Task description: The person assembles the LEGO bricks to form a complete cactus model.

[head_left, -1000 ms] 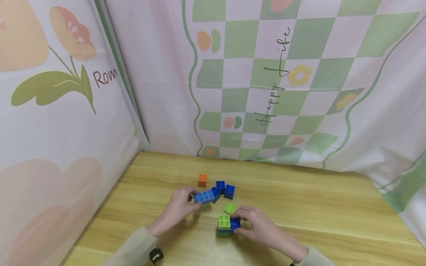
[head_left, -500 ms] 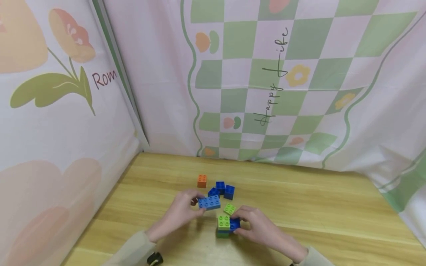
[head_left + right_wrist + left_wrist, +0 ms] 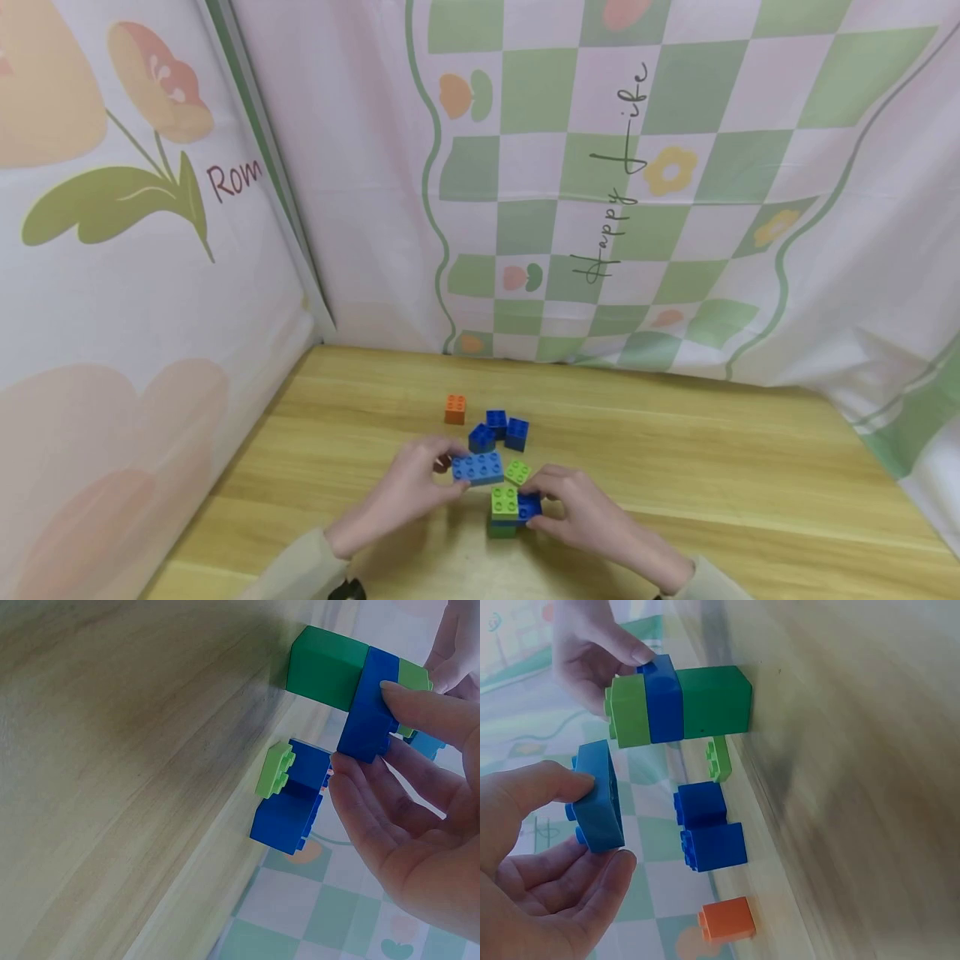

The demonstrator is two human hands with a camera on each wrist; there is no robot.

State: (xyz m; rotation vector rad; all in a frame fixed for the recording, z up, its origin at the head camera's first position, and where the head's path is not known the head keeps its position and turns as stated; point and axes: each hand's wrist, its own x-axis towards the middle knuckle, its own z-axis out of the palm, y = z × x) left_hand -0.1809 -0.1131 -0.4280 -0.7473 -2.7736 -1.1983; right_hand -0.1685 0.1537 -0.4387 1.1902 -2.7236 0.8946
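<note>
My left hand [image 3: 416, 483] pinches a light blue eight-stud building brick [image 3: 477, 469] between thumb and fingers, held above the table with its studs up. Just to its right is a small stack: a green brick [image 3: 716, 703] at the bottom, a longer dark blue brick [image 3: 369, 705] across it, and a lime brick [image 3: 505, 502] on top at the left end. My right hand [image 3: 581, 508] grips the dark blue brick's overhanging right end by thumb and fingers. The light blue brick is apart from the stack, as the left wrist view shows.
A thin lime brick [image 3: 517, 472] lies right behind the stack. Farther back sit three dark blue bricks [image 3: 516, 434] close together and an orange brick [image 3: 455, 409]. The wooden table [image 3: 675, 433] meets a patterned curtain [image 3: 600, 308] at the back and a printed panel on the left.
My left hand has drawn the light blue brick toward me and rightward, away from the dark blue bricks and nearer the stack. The right hand and the stack have stayed in place.
</note>
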